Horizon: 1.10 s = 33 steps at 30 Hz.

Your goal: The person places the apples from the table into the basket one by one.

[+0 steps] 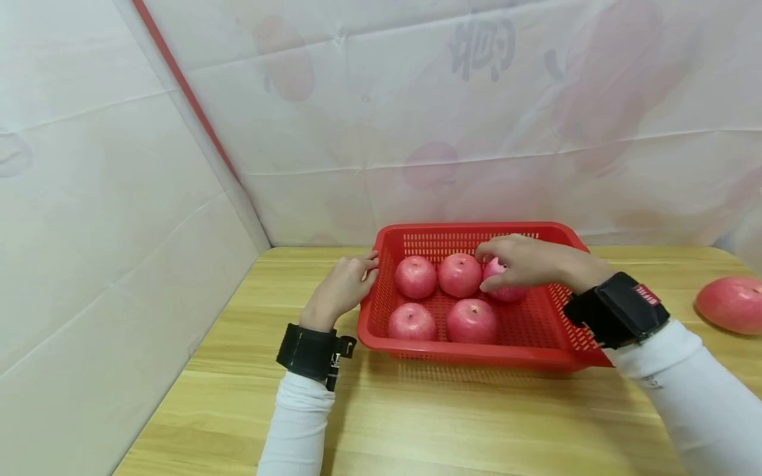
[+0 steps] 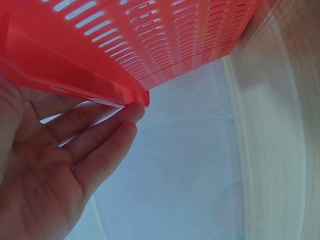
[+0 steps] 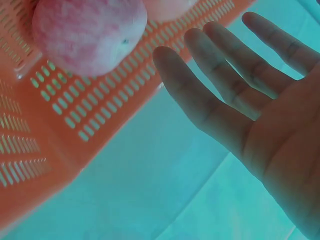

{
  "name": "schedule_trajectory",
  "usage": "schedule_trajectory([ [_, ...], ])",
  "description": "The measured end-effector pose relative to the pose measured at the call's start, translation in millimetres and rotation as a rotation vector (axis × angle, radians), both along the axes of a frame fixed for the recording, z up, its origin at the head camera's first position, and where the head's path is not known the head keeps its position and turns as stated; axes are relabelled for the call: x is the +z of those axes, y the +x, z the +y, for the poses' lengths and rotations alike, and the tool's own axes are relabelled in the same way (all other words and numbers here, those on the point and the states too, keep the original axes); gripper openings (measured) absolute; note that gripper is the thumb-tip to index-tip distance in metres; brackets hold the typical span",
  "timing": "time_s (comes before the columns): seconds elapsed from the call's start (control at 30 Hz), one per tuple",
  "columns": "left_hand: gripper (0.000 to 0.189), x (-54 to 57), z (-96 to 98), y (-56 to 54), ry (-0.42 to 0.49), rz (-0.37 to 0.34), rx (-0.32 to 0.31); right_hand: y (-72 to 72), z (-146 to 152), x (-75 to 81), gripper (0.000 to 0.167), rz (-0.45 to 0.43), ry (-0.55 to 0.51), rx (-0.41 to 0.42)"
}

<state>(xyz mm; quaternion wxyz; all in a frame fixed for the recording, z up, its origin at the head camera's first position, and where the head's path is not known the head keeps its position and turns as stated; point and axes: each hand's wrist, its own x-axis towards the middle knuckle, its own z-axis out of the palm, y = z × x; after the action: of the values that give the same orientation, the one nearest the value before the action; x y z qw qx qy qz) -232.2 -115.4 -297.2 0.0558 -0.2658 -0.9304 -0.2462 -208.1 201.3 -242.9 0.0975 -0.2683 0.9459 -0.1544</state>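
A red plastic basket (image 1: pixel 488 354) with slotted walls holds several pink apples, among them a front-left one (image 1: pixel 412 322) and a back-middle one (image 1: pixel 460 275). My left hand (image 1: pixel 342 287) is at the basket's left rim; in the left wrist view its nearly straight fingers (image 2: pixel 102 160) touch the rim from below. Over the back-right apple (image 1: pixel 510 293) is my right hand (image 1: pixel 520 259), partly covering it in the head view. The right wrist view has the right hand's fingers (image 3: pixel 200 102) spread and relaxed, a gap between them and the nearest apple (image 3: pixel 90 37).
Another apple (image 1: pixel 732 304) lies on the wooden table (image 1: pixel 452 423), right of the basket. Pale printed cloth (image 1: pixel 333 139) hangs behind the table, with a second cloth wall (image 1: pixel 119 231) along the left. Black straps with small devices wrap both wrists.
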Motion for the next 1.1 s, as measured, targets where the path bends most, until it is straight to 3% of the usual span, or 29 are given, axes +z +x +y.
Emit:
schedule_trajectory([
  [0.83,0.033,-1.7,0.3,-0.1,0.016,-0.019,-0.006,-2.4,57.8,-2.0,0.037,0.226,-0.08,-0.049],
  [1.1,0.032,0.0,-0.3,0.5,0.012,-0.026,0.004,-1.7,71.9,0.0,0.036,0.211,-0.085,-0.088],
])
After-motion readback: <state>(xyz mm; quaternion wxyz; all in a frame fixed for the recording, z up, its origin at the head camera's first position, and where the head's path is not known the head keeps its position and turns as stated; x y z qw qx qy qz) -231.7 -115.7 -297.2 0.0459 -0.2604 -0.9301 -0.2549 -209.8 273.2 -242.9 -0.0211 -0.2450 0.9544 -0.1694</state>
